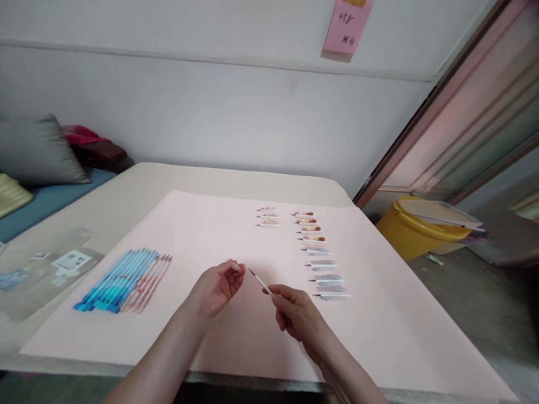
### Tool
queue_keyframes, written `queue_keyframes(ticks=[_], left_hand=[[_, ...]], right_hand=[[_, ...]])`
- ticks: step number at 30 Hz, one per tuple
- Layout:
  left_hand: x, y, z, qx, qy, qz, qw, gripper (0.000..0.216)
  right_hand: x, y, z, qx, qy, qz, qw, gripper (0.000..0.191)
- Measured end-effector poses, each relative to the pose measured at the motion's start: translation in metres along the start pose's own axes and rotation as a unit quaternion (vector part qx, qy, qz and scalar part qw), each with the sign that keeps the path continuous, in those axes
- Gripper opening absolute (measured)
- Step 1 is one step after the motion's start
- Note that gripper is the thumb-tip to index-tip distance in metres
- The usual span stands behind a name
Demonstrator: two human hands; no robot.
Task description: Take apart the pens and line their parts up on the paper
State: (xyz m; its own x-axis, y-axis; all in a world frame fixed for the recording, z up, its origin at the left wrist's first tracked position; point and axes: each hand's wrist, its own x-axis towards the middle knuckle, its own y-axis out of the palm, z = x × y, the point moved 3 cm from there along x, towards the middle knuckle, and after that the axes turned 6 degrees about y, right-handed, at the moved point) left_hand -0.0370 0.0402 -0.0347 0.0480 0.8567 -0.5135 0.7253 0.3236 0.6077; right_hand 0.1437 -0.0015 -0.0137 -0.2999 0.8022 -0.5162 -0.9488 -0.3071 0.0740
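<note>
My right hand [295,314] grips a thin white pen refill [261,282] whose dark tip points up and left. Close to that tip, my left hand [221,286] is pinched, palm turned up. Something small and pale shows at its fingertips, too small to name. Right of my hands lies a column of pen parts: brown-ended pieces [310,229] and greyish glittery pieces [330,279], each beside a white refill with a dark tip. Farther back are a few reddish-patterned pieces [269,216] with refills. At the left, blue pens [113,280] lie side by side with pinkish pens [147,283].
A pale pink sheet [189,342] covers much of the table [147,174]. Clear plastic packaging [37,280] with a label lies at the left edge. A yellow bucket [396,230] stands on the floor at right. A grey cushion [40,151] rests beyond the left side.
</note>
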Motion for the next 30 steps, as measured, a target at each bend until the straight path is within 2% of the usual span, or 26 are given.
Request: queue_keyframes(ticks=[2, 6, 12, 18, 25, 30], left_hand=[[-0.003, 0.003, 0.006, 0.017, -0.016, 0.009, 1.000, 0.005], [-0.016, 0.018, 0.016, 0.102, 0.019, 0.083, 0.991, 0.014], [-0.024, 0.030, 0.033, 0.127, -0.004, 0.140, 0.982, 0.015], [-0.024, 0.030, 0.039, 0.140, 0.010, 0.118, 0.983, 0.014], [-0.025, 0.029, 0.045, 0.129, 0.021, 0.082, 0.988, 0.012], [-0.023, 0.029, 0.049, 0.125, 0.043, 0.074, 0.989, 0.008]], right_hand=[[0.001, -0.001, 0.001, 0.007, -0.006, -0.016, 1.000, 0.034], [0.004, -0.004, 0.000, 0.005, -0.034, -0.051, 0.998, 0.034], [0.010, -0.004, -0.004, -0.071, -0.104, -0.089, 0.988, 0.027], [0.002, 0.002, 0.002, -0.176, -0.136, -0.121, 0.968, 0.026], [-0.003, 0.011, 0.007, -0.244, -0.189, -0.141, 0.941, 0.027], [-0.001, 0.013, 0.001, -0.264, -0.179, -0.154, 0.935, 0.023]])
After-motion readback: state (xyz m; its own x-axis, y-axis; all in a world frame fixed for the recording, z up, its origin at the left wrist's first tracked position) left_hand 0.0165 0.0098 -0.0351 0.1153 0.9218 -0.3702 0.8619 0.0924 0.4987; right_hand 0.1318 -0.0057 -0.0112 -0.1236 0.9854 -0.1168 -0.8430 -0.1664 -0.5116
